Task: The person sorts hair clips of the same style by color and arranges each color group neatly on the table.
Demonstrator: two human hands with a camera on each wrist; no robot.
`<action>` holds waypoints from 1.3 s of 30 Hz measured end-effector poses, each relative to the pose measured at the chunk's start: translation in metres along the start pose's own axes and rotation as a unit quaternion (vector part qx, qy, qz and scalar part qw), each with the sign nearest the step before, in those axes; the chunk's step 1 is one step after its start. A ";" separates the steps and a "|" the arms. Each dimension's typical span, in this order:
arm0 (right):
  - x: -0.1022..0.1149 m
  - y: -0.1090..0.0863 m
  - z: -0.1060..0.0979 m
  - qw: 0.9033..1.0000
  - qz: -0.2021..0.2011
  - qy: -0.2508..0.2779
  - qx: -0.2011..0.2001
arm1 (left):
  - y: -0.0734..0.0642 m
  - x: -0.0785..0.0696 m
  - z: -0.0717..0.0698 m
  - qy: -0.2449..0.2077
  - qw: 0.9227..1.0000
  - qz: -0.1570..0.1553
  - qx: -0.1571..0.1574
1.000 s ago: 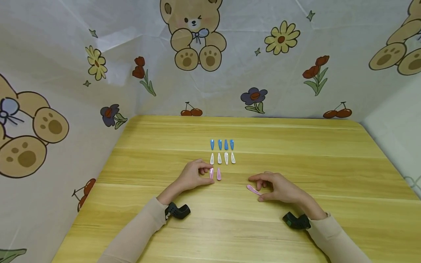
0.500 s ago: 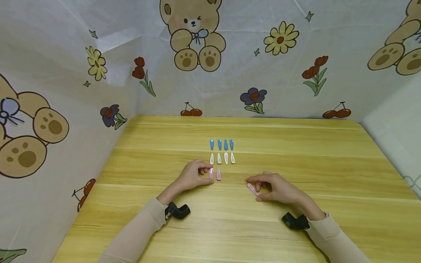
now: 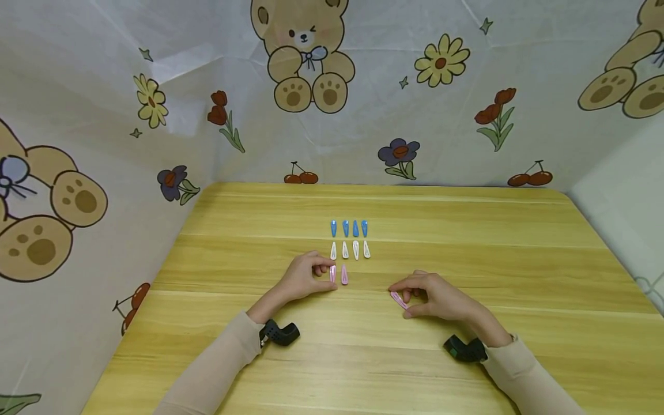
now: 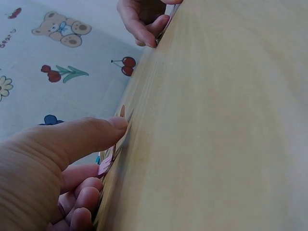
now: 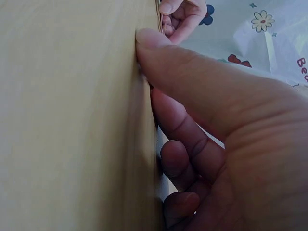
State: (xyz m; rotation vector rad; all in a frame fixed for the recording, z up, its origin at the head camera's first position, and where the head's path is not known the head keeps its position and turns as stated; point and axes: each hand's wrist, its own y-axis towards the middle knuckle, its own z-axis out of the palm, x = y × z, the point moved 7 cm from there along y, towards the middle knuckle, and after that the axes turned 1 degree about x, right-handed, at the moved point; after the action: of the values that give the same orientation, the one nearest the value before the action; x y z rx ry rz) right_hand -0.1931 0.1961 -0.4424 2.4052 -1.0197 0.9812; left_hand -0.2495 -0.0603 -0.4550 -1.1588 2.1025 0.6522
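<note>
My left hand [image 3: 302, 278] holds a pink snap hair clip [image 3: 332, 274] lying on the table, thumb at its near end and index finger at its far end. In the left wrist view that clip [image 4: 105, 165] shows between the fingers. Just right of it a second pink hair clip [image 3: 344, 275] lies upright, untouched. Farther right, my right hand [image 3: 438, 297] pinches a third pink hair clip [image 3: 398, 299], slanted on the wood, between thumb and index finger. The right wrist view mostly hides this clip behind the thumb [image 5: 159, 53].
Beyond the pink clips lies a row of white hair clips [image 3: 355, 250], with a row of blue hair clips [image 3: 355, 228] behind it. The wooden table [image 3: 493, 242] meets a patterned cloth [image 3: 353, 132] at its back and left edges.
My right hand has shifted slightly left, its thumb and index finger drawing closer to the slanted pink hair clip's ends and turning it a little. The left hand stays in place.
</note>
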 end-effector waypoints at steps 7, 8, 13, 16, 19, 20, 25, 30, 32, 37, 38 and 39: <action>0.001 0.001 0.000 1.000 -0.007 -0.002 -0.007 | 0.000 0.000 -0.001 0.003 1.000 -0.001 0.001; 0.001 0.001 0.000 1.000 -0.011 -0.002 -0.008 | 0.000 0.000 -0.001 0.003 1.000 0.000 0.002; 0.001 0.001 0.000 1.000 -0.015 -0.001 -0.015 | 0.000 -0.001 -0.002 0.002 1.000 0.003 0.003; 0.000 0.002 0.000 1.000 -0.017 -0.007 -0.020 | 0.000 0.000 -0.002 0.003 1.000 0.003 0.003; 0.002 0.002 0.000 0.999 -0.026 -0.016 -0.028 | 0.000 0.000 -0.003 0.002 1.000 0.003 0.002; 0.002 0.002 0.000 0.999 -0.030 -0.019 -0.032 | 0.000 0.000 -0.003 0.002 1.000 0.003 0.002; 0.002 0.003 0.000 0.998 -0.026 -0.025 -0.055 | -0.001 0.000 -0.003 0.000 1.000 0.004 0.000; 0.006 0.011 -0.001 0.996 0.011 -0.004 -0.087 | -0.001 0.001 -0.003 0.002 1.000 0.003 0.000; 0.011 0.019 -0.001 0.995 0.023 0.002 -0.095 | -0.001 0.001 -0.003 0.001 1.000 0.000 0.001; 0.025 0.047 -0.002 0.993 0.040 -0.016 -0.107 | -0.001 0.000 -0.001 -0.005 1.000 -0.003 0.002; 0.027 0.053 -0.002 0.993 0.043 -0.022 -0.109 | -0.001 0.000 -0.001 -0.005 1.000 -0.003 0.002; 0.028 0.059 -0.001 0.992 0.047 -0.026 -0.110 | -0.001 0.000 0.000 -0.006 1.000 -0.002 0.002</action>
State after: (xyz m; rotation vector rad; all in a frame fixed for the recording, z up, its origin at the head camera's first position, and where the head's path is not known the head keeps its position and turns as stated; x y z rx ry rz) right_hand -0.2224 0.1430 -0.4186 2.2287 -1.2023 0.7941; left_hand -0.2485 -0.0611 -0.4547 -1.1548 2.0893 0.6521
